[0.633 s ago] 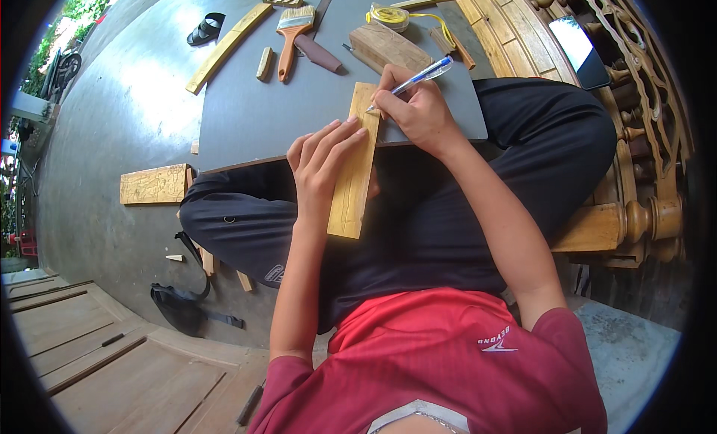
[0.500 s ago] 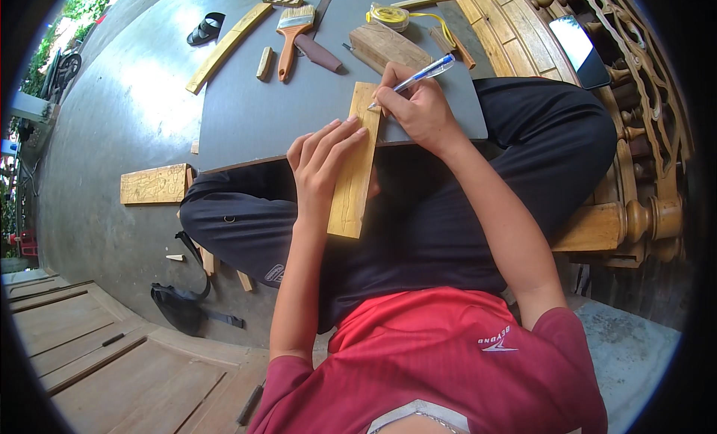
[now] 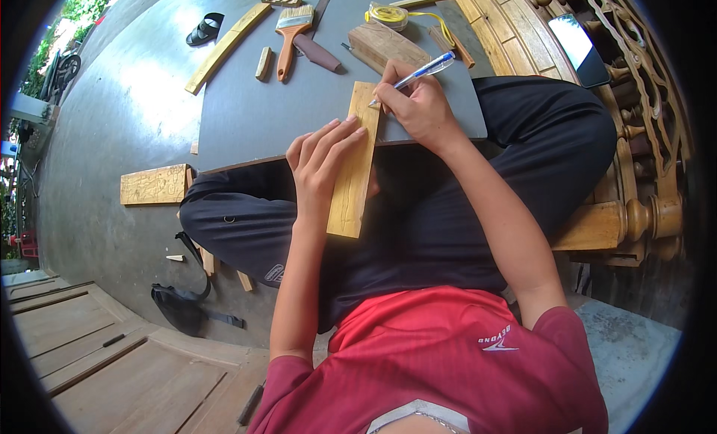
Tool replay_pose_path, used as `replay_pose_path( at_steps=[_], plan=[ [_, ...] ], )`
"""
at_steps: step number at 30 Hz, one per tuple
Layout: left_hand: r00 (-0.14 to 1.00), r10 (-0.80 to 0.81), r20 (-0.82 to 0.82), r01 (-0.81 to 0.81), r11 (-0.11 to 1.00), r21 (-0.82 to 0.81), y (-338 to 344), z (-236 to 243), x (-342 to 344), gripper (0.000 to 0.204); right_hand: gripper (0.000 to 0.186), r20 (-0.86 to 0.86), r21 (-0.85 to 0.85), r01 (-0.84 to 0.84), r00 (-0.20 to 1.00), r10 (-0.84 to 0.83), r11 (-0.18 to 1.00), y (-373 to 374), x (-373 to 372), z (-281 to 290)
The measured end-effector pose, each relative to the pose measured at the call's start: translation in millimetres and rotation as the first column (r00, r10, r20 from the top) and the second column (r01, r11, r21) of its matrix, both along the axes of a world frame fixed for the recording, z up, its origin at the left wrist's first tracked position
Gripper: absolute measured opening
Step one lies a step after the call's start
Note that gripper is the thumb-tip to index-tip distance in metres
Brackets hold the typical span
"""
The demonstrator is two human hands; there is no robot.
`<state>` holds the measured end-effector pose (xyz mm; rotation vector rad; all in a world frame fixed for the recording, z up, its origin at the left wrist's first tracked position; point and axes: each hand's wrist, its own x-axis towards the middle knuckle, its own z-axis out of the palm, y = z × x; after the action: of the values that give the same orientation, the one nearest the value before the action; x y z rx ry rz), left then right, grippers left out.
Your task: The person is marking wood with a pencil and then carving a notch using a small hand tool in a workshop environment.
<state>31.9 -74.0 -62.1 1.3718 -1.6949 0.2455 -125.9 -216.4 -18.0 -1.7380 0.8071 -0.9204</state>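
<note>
Our right hand (image 3: 420, 109) pinches a slim blue-and-white plastic pen (image 3: 427, 70), tip at the flat yellow wooden board (image 3: 349, 187). Our left hand (image 3: 317, 165) lies over its left side, thumb hidden, grip unclear. The board overhangs the flat grey worktop (image 3: 258, 128), looks light and stiff, best steadied by its long edges. Beyond, a chunky brown wooden block (image 3: 381, 42) crowds our pen.

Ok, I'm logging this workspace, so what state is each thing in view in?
Wooden board: lines drawn on it
Ballpoint pen: tip exposed, at the board
Right hand: closed around the pen
Left hand: fingers laid over the board
Tape measure: blade partly out
Paintbrush: lying flat
Brown sheet: curled
Smartphone: glossy side up; whether lit, unclear
Black bag: lying down, strap spread out
</note>
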Motion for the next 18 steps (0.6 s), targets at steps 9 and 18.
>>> replay_pose_path(
  at_steps=[9, 18],
  plan=[
    [1.000, 0.001, -0.005, -0.001, 1.000, 0.006, -0.3, -0.5, -0.1, 0.053, 0.025, -0.010, 0.001, 0.035, 0.999, -0.035, 0.999, -1.4, -0.2, -1.5],
    [1.000, 0.002, -0.008, -0.002, 1.000, -0.002, -1.1, -2.1, 0.2, 0.053, 0.025, -0.012, -0.027, 0.052, 0.999, -0.053, 0.998, -1.4, 0.1, -1.9]
  ],
)
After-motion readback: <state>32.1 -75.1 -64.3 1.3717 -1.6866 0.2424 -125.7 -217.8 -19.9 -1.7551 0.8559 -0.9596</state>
